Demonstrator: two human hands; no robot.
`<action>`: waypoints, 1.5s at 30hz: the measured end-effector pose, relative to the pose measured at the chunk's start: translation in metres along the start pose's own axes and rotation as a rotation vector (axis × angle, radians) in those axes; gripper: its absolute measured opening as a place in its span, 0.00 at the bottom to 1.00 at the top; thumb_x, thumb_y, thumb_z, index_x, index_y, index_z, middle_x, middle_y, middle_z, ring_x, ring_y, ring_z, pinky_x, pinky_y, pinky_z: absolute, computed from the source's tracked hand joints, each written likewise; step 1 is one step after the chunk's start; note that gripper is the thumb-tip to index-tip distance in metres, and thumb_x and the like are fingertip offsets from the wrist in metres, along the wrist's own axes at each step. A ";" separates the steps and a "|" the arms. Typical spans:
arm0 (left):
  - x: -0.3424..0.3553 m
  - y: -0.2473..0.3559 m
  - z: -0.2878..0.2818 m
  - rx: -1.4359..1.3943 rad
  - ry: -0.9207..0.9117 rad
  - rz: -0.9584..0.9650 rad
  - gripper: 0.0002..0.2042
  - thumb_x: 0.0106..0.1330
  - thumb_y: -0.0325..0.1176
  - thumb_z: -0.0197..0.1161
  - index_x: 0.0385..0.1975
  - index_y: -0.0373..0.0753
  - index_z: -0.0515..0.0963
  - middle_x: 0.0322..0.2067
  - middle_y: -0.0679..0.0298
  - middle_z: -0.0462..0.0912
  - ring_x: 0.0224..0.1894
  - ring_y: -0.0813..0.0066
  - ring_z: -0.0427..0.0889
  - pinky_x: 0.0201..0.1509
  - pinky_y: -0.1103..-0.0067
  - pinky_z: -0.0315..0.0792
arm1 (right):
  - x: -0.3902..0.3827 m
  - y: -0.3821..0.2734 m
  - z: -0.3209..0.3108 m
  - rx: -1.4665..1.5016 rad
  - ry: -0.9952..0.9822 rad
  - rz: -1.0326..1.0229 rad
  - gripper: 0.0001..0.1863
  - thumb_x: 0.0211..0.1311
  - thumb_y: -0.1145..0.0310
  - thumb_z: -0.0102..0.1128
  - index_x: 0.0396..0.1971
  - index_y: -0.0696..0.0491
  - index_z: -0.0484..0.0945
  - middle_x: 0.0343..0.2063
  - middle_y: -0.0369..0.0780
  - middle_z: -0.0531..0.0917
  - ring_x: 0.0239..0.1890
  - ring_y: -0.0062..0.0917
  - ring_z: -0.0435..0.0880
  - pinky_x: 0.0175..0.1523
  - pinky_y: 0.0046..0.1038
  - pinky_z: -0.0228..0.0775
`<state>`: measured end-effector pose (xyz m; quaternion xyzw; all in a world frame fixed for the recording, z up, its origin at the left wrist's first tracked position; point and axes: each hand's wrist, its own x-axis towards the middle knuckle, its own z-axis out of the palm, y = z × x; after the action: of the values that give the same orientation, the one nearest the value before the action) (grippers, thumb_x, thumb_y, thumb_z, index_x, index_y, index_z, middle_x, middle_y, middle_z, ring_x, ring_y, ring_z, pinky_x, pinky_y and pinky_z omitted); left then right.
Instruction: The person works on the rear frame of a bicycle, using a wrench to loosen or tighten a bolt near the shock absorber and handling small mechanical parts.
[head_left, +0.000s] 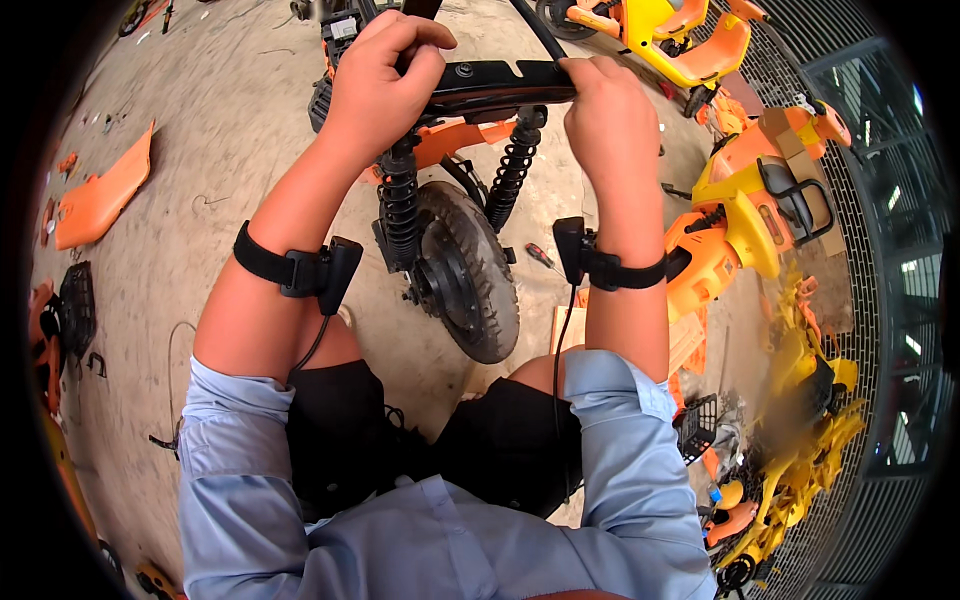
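My left hand [385, 85] has its fingers curled at the left part of a black metal crossbar [490, 85], which has a bolt on its top. My right hand [610, 120] grips the bar's right end, beside a slanting black tube [530, 25]. Below the bar stand two coil-spring shocks [400, 210] either side of a black-hubbed wheel [480, 290] with a dusty tire. An orange panel [450, 145] shows behind the shocks.
A screwdriver [538, 255] lies on the floor [200, 150] right of the wheel. An orange panel [105, 190] lies at the left. Yellow-and-orange vehicles [740, 210] and piled yellow body parts [800, 360] stand along the right, near a dark glazed structure [905, 300].
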<state>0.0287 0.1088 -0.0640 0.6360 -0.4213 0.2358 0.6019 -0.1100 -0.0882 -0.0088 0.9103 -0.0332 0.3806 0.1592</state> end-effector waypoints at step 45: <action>0.002 0.001 0.007 0.011 0.017 -0.029 0.08 0.65 0.19 0.57 0.35 0.36 0.83 0.31 0.67 0.74 0.32 0.80 0.70 0.38 0.82 0.66 | 0.009 -0.037 -0.014 -0.059 -0.226 0.338 0.10 0.55 0.73 0.63 0.37 0.55 0.86 0.36 0.42 0.84 0.41 0.34 0.86 0.39 0.35 0.83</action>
<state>0.0277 0.1014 -0.0634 0.6432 -0.4056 0.2349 0.6055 -0.1069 -0.0485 -0.0031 0.9237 -0.2143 0.2962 0.1147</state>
